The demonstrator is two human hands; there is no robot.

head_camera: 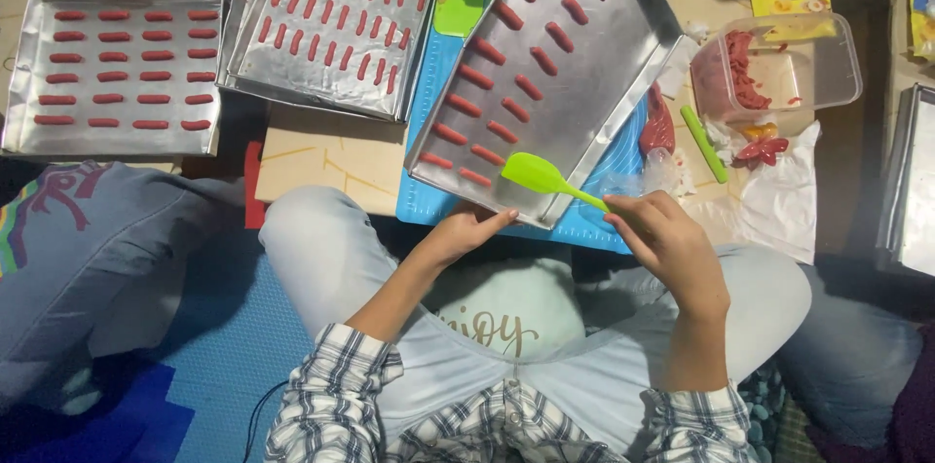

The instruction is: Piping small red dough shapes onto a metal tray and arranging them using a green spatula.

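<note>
A home, set up for baking on the floor: metal baking trays of red dough strips lie on low boards beside a blue silicone mat, a plastic tub and foam floor tiles.

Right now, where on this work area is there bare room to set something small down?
Bare metal runs down the right half of the tilted tray, beside its red strips. A tan board patch lies free between the middle tray and the blue mat. Crowded: the left tray and the clutter around the plastic tub. The right hand holds the green spatula.
</note>
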